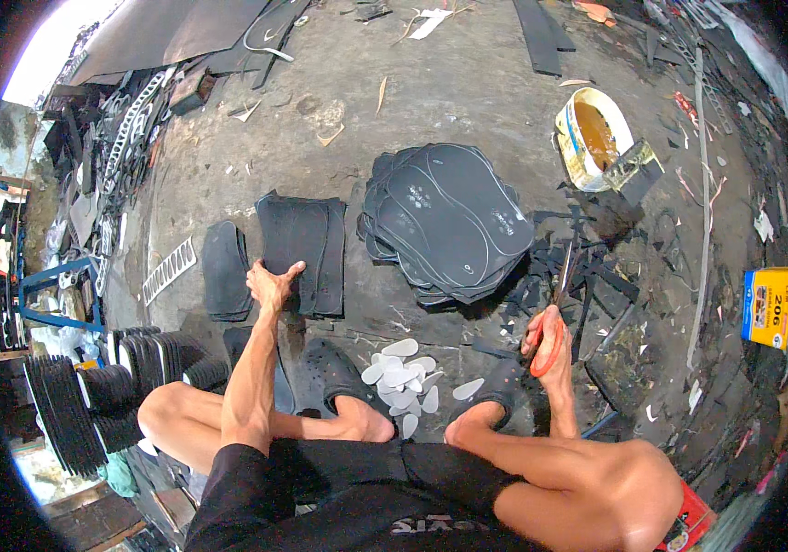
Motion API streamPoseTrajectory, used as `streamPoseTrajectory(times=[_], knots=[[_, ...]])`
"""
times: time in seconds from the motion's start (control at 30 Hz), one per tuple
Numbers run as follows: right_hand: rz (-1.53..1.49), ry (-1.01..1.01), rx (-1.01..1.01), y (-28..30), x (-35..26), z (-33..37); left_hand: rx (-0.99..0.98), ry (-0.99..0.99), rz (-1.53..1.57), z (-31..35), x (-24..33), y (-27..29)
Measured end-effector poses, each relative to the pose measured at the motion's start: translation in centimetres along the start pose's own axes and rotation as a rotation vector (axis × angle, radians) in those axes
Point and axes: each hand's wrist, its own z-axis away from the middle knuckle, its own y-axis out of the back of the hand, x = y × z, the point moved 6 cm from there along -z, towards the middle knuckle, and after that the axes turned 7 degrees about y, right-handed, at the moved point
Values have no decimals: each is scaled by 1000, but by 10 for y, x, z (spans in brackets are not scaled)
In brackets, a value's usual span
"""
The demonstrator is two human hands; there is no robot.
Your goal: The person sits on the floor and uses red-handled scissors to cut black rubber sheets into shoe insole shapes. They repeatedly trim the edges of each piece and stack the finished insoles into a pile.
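Observation:
My right hand (552, 342) is closed around scissors (563, 285) with orange-red handles, their blades pointing away from me over black scraps (596, 267). My left hand (270, 283) lies with thumb and fingers apart on a short stack of dark sheet pieces (291, 230). Beside it on the left is a smaller stack of rounded black pieces (225, 267). Between my hands and farther off sits a taller pile of black sheets (449, 216), the top one marked with pale sole-shaped outlines. Several light grey teardrop-shaped pieces (400, 375) lie between my feet.
A white tub (564, 138) of amber liquid stands at the far right, a flat tool on its rim. A yellow and blue tin (771, 306) is near the right edge. Stacked soles (63, 414) stand by my left knee. Large dark sheets (164, 41) lie at the far left.

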Motion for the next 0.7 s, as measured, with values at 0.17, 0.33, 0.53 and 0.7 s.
streamPoseTrajectory(times=[0.17, 0.33, 0.53, 0.7], knots=[[-22, 81, -107, -26, -9, -4, -42, -216, 83, -69, -35, 55], [72, 266, -217, -19, -50, -5, -714, -255, 1015, 39, 108, 121], [21, 165, -480, -28, -82, -24, -1053, -380, 1100, 183, 199, 116], [229, 390, -393, -25, -110, -44, -1244, -333, 941, 238, 199, 82]])
